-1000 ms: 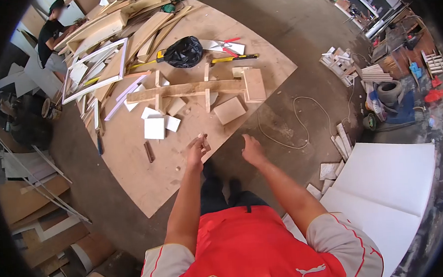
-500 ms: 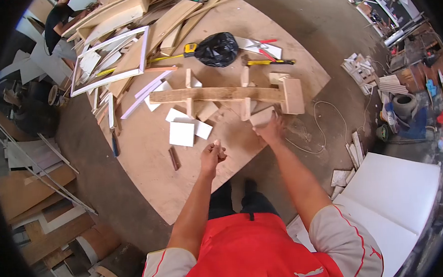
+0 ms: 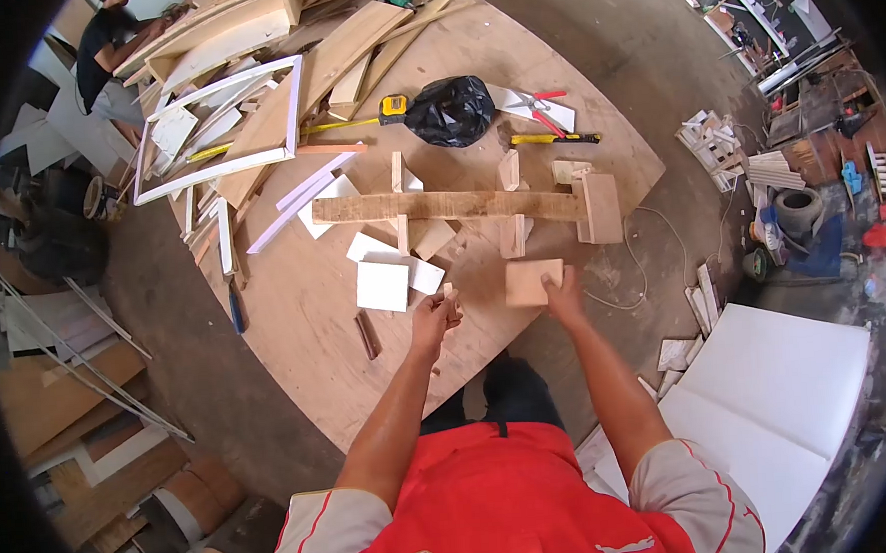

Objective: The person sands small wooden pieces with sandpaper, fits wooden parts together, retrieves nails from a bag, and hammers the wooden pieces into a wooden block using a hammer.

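Observation:
Between the fingers of my left hand (image 3: pixel 433 323) is a small light piece of wood (image 3: pixel 449 292), held above the table's near edge. My right hand (image 3: pixel 565 300) grips the right side of a flat square wooden block (image 3: pixel 533 283). Beyond my hands lies a long wooden bar (image 3: pixel 459 207) with short upright pieces against both sides and a thick block (image 3: pixel 601 208) at its right end. White square tiles (image 3: pixel 382 286) lie left of my left hand, and a short brown piece (image 3: pixel 367 336) is nearby.
Farther back on the plywood table (image 3: pixel 298 369) are a black plastic bag (image 3: pixel 449 112), a tape measure (image 3: pixel 393 108), red-handled pliers (image 3: pixel 551 111), a yellow cutter (image 3: pixel 556 139), a white frame (image 3: pixel 219 174) and stacked boards. Another person (image 3: pixel 111 59) is at the far left.
My right hand has reached the square block, taken hold of it and drawn it nearer to me, away from the long bar. My left hand still holds the small piece.

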Action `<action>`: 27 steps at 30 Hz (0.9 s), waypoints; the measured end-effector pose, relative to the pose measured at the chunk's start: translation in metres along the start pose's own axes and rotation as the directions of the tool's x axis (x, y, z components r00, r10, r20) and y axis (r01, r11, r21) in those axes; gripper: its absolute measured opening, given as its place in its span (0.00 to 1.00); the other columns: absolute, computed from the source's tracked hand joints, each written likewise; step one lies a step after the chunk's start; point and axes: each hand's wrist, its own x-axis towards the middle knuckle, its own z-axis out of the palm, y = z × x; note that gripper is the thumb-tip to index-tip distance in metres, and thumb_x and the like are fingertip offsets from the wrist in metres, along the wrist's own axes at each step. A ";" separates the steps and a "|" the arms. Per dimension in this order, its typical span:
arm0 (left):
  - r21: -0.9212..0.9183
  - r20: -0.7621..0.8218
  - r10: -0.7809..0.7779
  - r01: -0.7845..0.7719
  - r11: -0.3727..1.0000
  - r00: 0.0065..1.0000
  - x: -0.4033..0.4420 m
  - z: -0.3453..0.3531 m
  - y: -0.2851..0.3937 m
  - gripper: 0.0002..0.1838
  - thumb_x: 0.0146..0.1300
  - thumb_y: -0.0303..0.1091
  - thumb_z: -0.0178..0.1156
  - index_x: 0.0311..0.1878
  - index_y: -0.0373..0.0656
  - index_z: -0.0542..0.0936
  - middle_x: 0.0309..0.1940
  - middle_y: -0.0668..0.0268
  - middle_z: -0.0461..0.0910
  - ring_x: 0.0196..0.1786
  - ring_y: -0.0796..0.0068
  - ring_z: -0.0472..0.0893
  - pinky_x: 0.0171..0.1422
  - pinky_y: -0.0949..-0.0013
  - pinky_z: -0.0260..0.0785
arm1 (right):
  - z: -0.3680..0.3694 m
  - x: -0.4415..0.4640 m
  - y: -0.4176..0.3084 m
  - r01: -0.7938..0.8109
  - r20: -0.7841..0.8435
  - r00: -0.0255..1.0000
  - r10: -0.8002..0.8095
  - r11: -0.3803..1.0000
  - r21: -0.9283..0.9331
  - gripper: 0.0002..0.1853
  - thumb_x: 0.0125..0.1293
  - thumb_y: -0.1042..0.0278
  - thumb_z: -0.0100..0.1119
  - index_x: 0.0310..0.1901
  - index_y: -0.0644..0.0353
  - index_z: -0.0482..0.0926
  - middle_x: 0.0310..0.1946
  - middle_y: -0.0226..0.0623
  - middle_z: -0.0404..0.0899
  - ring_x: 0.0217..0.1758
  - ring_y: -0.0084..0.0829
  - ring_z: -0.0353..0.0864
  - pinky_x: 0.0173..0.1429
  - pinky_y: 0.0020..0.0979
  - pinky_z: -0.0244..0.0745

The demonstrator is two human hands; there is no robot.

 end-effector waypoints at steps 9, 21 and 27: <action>-0.072 -0.153 0.045 -0.056 0.996 0.987 -0.001 -0.003 0.012 0.21 0.79 0.44 0.63 0.62 0.35 0.79 0.38 0.66 0.79 0.37 0.71 0.83 0.48 0.66 0.81 | -0.009 -0.044 -0.146 0.041 0.356 0.930 -0.095 0.987 0.156 0.27 0.67 0.63 0.70 0.64 0.64 0.76 0.55 0.53 0.85 0.55 0.45 0.89 0.52 0.43 0.85; -0.397 -0.407 0.168 -0.339 0.853 0.898 -0.041 -0.041 0.048 0.21 0.80 0.43 0.63 0.63 0.35 0.80 0.45 0.64 0.82 0.41 0.71 0.82 0.49 0.69 0.79 | 0.024 -0.011 -0.253 0.126 0.552 0.760 -0.342 0.911 0.392 0.24 0.71 0.68 0.67 0.68 0.60 0.81 0.39 0.32 0.85 0.27 0.16 0.76 0.29 0.25 0.74; -0.412 -0.426 0.169 -0.356 0.839 0.889 -0.021 -0.080 0.076 0.23 0.80 0.43 0.62 0.67 0.36 0.79 0.47 0.63 0.82 0.42 0.72 0.83 0.49 0.69 0.79 | 0.092 0.008 -0.314 0.284 0.442 0.779 -0.444 0.879 0.382 0.18 0.74 0.63 0.67 0.59 0.65 0.87 0.32 0.35 0.86 0.25 0.23 0.80 0.28 0.30 0.75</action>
